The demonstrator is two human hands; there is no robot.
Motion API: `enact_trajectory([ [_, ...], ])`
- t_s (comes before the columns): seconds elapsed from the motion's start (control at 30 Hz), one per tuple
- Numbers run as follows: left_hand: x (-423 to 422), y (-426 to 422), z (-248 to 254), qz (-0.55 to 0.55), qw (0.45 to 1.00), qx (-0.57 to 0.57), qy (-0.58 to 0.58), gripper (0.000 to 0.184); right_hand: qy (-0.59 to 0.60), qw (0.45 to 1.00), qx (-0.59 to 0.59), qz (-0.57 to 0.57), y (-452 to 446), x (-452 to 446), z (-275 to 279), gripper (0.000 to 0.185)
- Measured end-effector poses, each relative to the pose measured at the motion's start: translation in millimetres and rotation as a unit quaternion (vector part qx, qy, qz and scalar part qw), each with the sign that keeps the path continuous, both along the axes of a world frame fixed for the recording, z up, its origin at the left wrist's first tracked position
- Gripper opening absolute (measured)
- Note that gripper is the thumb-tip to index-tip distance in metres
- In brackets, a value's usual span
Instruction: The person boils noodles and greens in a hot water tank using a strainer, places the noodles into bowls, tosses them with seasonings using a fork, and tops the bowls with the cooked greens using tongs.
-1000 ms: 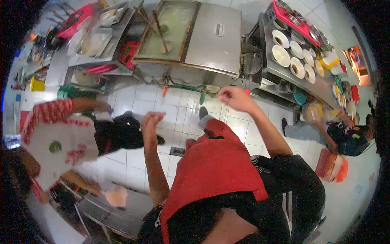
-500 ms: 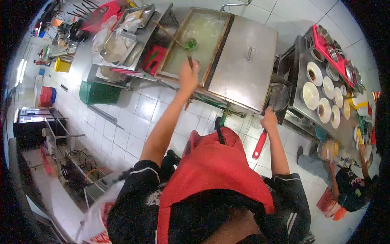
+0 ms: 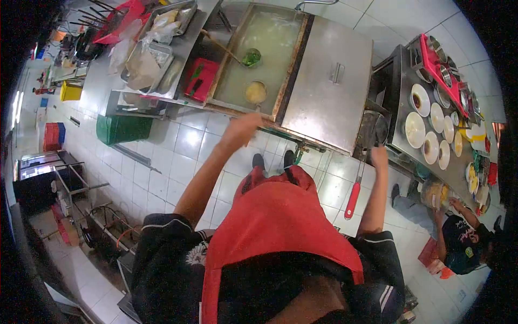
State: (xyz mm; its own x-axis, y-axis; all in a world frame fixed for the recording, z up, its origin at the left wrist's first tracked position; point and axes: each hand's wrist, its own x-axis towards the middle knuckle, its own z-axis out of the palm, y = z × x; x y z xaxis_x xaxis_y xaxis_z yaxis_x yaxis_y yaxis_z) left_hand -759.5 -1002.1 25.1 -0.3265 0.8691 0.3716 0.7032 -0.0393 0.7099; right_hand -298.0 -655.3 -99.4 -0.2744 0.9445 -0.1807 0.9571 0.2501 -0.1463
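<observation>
My left hand (image 3: 242, 133) is closed at the front rim of the water vat (image 3: 278, 116), on the handle end of a round strainer (image 3: 256, 93). Pale noodles fill the strainer, which sits in the cloudy water. Beyond it, a second strainer with green leaves (image 3: 251, 57) rests in the water, its wooden handle over the left rim. My right hand (image 3: 379, 156) is closed beside a dark pot (image 3: 372, 127), at a dark handle reaching into it; the tool's head is unclear. A red-handled tool (image 3: 352, 201) hangs from the pot area, left of that hand.
A steel lid (image 3: 329, 81) covers the vat's right half. Several bowls (image 3: 415, 129) stand on the right counter, with a red tray (image 3: 440, 70) behind. At far right a co-worker (image 3: 458, 237) handles a container. A red tray (image 3: 200, 80) and green bin (image 3: 124, 129) are left.
My left hand has drawn back toward me from over the vat, and the noodle strainer now shows in the water. My right hand has shifted right, away from the red-handled tool.
</observation>
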Motion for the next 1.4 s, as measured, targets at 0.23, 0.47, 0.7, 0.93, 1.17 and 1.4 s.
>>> enact_trajectory([
  [0.23, -14.6, -6.3, 2.1, -0.052, 0.998, -0.021, 0.036, 0.016, 0.192, 0.97, -0.133, 0.066, -119.1, -152.3, 244.7, 0.043],
  [0.47, 16.3, -24.1, 1.7, -0.01, 0.999, -0.022, 0.027, 0.026, 0.029, 0.944, -0.042, 0.326, -171.1, -359.2, 138.0, 0.028],
  [0.7, 16.6, -33.0, -0.1, -0.003, 1.0, -0.006, 0.016, 0.028, 0.049, 0.948, -0.086, 0.304, -163.0, -391.0, 111.4, 0.02],
  [0.93, 5.1, -27.6, 3.6, -0.031, 0.999, -0.004, -0.028, 0.033, 0.023, 0.925, -0.118, 0.36, -153.6, -369.6, 95.6, 0.019],
  [1.17, -36.0, -11.4, 23.2, -0.025, 0.99, 0.028, -0.134, 0.037, 0.243, 0.964, -0.046, 0.099, -170.4, -232.2, 186.3, 0.033],
  [1.4, -0.1, -36.9, 84.0, -0.069, 0.997, 0.002, -0.027, 0.022, -0.039, 0.995, 0.054, -0.081, -108.7, -55.3, 107.4, 0.045],
])
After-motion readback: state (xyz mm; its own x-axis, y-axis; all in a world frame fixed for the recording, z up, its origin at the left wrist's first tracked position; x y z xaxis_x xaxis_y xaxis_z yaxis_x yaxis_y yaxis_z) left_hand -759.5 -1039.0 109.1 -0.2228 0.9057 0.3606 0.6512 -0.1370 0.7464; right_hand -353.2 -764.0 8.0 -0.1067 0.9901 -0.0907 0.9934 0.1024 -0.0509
